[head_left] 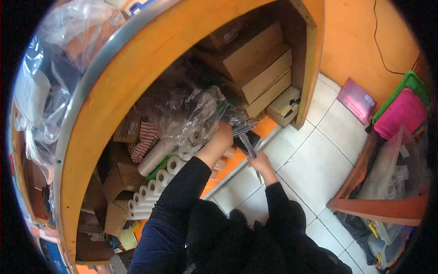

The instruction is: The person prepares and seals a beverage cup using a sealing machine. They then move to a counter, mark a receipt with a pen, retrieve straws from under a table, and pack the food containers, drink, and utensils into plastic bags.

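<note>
My left hand [221, 136] reaches into the low shelf beside crumpled clear plastic bags. It is closed around a bundle of thin grey strips [242, 129] that fan out to its right; their exact kind is unclear. Over the shelf's front edge, my right hand [260, 162] grips a long, narrow grey strip [247, 145]. That strip slants up toward the bundle, and a thin end pokes out below my fingers. The clear plastic bags [196, 105] lie just behind my left hand. Below my left forearm, several white rolls [174, 165] stand in a row.
Brown cardboard boxes [267, 73] are stacked deep in the orange shelf [182, 27]. A smaller box [284, 106] sits at its right end. On the right, a pink package [357, 101] and a pink plastic item [401, 114] rest near the wall, above white floor tiles [315, 155].
</note>
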`<state>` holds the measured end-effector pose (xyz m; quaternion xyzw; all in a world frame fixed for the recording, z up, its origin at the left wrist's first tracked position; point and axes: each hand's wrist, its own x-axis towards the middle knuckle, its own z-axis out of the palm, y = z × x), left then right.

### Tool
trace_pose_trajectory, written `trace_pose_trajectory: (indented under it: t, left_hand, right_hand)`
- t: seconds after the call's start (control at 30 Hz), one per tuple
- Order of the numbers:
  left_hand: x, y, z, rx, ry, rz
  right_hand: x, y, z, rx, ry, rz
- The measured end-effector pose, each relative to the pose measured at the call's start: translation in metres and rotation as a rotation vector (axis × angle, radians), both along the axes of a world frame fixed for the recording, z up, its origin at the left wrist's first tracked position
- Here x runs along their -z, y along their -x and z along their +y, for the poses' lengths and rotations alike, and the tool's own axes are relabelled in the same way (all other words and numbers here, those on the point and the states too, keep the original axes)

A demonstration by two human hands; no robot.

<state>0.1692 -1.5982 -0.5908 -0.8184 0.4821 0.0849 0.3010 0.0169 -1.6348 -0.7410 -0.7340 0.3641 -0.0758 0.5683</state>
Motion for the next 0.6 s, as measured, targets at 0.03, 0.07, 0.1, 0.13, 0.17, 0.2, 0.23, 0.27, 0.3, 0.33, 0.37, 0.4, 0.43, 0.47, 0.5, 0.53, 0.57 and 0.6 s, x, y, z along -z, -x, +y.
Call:
trace_pose_trajectory:
  t: [0.03,0.07,0.1,0.13,0.17,0.2,0.23,0.27,0.3,0.33,0.37,0.4,0.43,0.47,0.5,0.53,0.57,0.6]
  left_hand:
    - [-0.002,0.002,0.0,0.001,0.003,-0.005]
    - [-0.003,0.003,0.005,-0.007,0.005,-0.013]
    - [-0.003,0.0,0.015,0.018,-0.02,-0.05]
    - [-0.004,0.01,0.021,0.034,-0.004,-0.052]
    - [-0.008,0.026,0.027,0.044,0.201,-0.012]
    - [-0.016,0.042,0.028,0.053,0.41,0.033]
    - [-0.03,0.062,0.025,0.057,0.303,0.125]
    - [-0.049,0.08,0.028,0.05,0.193,0.207]
    - [-0.064,0.092,0.038,0.072,0.205,0.335]
    - [-0.077,0.101,0.049,0.094,0.214,0.467]
    - [-0.086,0.114,0.054,0.121,0.224,0.492]
    - [-0.094,0.127,0.059,0.032,0.388,0.726]
    - [-0.097,0.14,0.062,-0.068,0.546,0.963]
    - [-0.091,0.157,0.06,-0.022,0.545,1.016]
    - [-0.08,0.176,0.057,-0.089,0.589,1.206]
    - [-0.08,0.197,0.051,-0.15,0.614,1.403]
    - [-0.111,0.219,0.052,-0.173,0.526,1.41]
    - [-0.12,0.238,0.056,-0.039,0.505,1.423]
  right_hand:
    - [0.006,0.02,-0.005,-0.059,-0.113,-0.019]
    - [0.004,0.038,-0.003,-0.055,-0.141,-0.031]
    - [-0.004,0.056,0.002,-0.058,-0.164,-0.045]
    - [-0.007,0.078,0.006,-0.013,-0.142,-0.076]
    - [0.001,0.104,0.005,0.015,-0.16,-0.115]
    - [0.01,0.133,0.004,0.1,-0.138,-0.169]
    - [0.016,0.16,0.001,0.191,-0.118,-0.216]
    - [0.007,0.176,-0.005,0.207,-0.101,-0.213]
    - [-0.01,0.195,-0.007,0.296,-0.164,-0.288]
    - [-0.033,0.21,-0.003,0.383,-0.228,-0.361]
    - [-0.057,0.224,-0.001,0.428,-0.286,-0.41]
    - [-0.087,0.232,0.001,0.475,-0.342,-0.458]
    - [-0.136,0.226,0.011,0.477,-0.269,-0.462]
    - [-0.169,0.226,0.019,0.532,-0.199,-0.384]
    - [-0.182,0.228,0.022,0.425,-0.178,-0.459]
    - [-0.196,0.23,0.027,0.51,-0.269,-0.272]
    - [-0.247,0.224,0.032,0.459,-0.3,-0.321]
    - [-0.261,0.229,0.034,0.388,-0.276,-0.453]
